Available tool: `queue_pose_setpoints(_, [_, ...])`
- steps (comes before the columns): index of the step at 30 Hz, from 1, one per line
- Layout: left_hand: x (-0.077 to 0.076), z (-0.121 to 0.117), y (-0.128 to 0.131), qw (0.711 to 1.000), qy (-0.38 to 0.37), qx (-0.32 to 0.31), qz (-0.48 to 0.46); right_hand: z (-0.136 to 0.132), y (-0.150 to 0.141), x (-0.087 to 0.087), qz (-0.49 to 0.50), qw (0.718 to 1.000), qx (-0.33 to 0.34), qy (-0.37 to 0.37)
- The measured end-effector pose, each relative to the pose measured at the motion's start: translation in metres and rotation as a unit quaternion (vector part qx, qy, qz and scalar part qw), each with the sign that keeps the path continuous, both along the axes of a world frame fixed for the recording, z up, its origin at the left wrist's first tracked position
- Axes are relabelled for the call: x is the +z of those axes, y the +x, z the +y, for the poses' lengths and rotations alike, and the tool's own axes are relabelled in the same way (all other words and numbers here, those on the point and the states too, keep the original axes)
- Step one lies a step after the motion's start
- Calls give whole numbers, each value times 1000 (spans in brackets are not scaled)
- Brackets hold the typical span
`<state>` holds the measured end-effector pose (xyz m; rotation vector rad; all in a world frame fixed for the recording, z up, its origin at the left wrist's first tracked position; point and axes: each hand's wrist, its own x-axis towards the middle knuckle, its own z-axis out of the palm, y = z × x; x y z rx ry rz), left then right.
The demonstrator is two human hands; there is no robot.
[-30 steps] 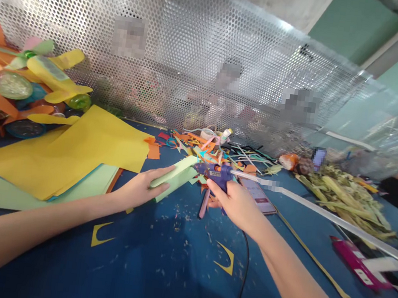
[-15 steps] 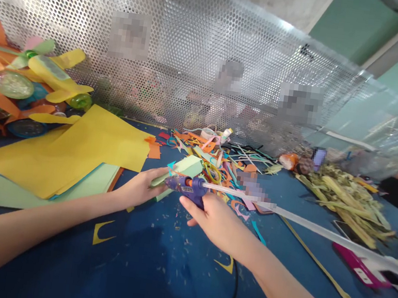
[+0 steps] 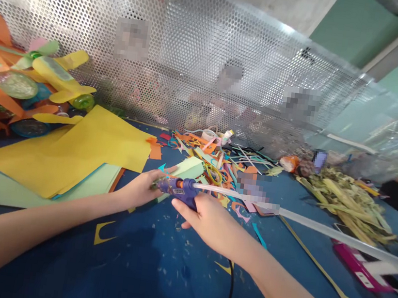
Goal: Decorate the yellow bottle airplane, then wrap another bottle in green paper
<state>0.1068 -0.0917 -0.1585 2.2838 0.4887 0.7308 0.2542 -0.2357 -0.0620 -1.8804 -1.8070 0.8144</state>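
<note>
My right hand (image 3: 207,221) is closed round the handle of a purple glue gun (image 3: 184,193). A long whitish glue stick (image 3: 226,191) runs out of its back toward the right edge, and a black cord (image 3: 230,290) hangs below. My left hand (image 3: 144,188) grips a folded piece of light green paper (image 3: 189,167). The gun's nozzle end lies over the paper near my left fingers, hiding part of both; whether the tip touches the paper cannot be made out.
Yellow sheets (image 3: 112,137) lie over light green paper at left, beside bottle crafts (image 3: 57,74). Colourful paper scraps (image 3: 216,156) are heaped behind my hands. Corn husks (image 3: 346,202) and a magenta power strip (image 3: 362,268) are at right. A perforated metal panel (image 3: 198,46) stands behind, people beyond it.
My right hand has carried the glue gun leftward along the green paper, from its far end to near my left fingers. My left hand has stayed nearly in place.
</note>
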Motion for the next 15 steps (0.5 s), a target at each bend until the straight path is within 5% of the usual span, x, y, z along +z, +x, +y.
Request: queue_pose_setpoints(15, [3, -4, 1, 998, 17, 47, 24, 2, 36, -1, -28, 996, -74, 35])
